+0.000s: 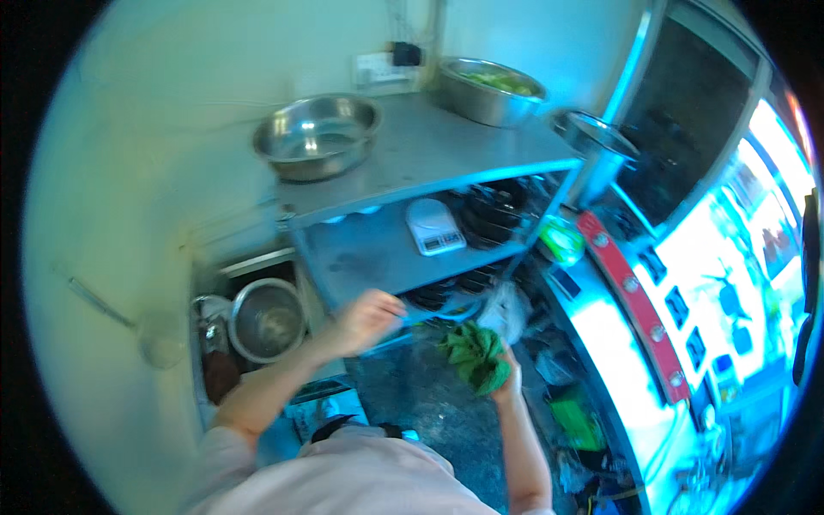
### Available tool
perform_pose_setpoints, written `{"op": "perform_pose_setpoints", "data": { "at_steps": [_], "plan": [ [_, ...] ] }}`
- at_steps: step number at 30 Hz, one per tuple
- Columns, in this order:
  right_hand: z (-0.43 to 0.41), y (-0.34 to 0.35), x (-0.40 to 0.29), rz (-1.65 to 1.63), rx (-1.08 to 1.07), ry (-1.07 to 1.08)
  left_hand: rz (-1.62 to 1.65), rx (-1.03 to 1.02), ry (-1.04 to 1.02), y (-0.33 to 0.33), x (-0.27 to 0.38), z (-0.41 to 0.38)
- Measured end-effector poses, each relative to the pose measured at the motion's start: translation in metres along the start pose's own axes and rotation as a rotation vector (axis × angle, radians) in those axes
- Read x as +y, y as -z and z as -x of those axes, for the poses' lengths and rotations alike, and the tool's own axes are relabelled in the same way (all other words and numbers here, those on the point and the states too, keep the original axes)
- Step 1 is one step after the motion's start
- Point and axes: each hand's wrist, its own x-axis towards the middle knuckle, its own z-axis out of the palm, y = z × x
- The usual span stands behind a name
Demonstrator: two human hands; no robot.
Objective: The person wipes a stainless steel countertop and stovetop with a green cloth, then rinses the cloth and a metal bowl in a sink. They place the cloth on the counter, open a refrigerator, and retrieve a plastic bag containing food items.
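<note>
My right hand grips a crumpled green cloth above the dark floor, with folds of the cloth spilling over the fingers. My left hand is raised near the front edge of a steel shelf table. Its fingers are curled and blurred; whether it holds something small cannot be told. A white digital kitchen scale lies on the table's lower shelf, beyond both hands. On the top stand a wide steel basin at the left and a steel bowl with pale green contents at the right.
Left, a sink holds a metal bowl. A ladle or strainer hangs on the left wall. A tall steel pot stands beyond the table's right end. The counter at right bears a phone and a long red strip.
</note>
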Motion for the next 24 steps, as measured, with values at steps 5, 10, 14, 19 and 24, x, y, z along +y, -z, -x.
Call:
{"op": "perform_pose_setpoints", "data": {
  "at_steps": [5, 10, 14, 19, 24],
  "plan": [
    [-0.028, 0.071, -0.182, 1.288, 0.411, 0.486, -0.266, 0.603, -0.023, 0.126, 0.048, 0.041],
    [-0.045, 0.088, -0.256, 2.165, 1.027, 0.621, -0.428, 0.860, -0.090, 0.206, 0.032, 0.077],
    [-0.046, -0.079, -0.138, 1.819, 0.135, 0.927, -0.140, 0.799, -0.004, 0.204, -0.026, 0.123],
    [-0.054, -0.328, -0.019, 1.977, -0.548, 1.493, 0.095, 0.886, 0.624, 0.212, -0.134, 0.248],
    [-0.131, -0.423, 0.009, 2.210, -0.810, 1.376, 0.450, 1.073, 0.929, 0.210, -0.215, 0.304]
  ]
}}
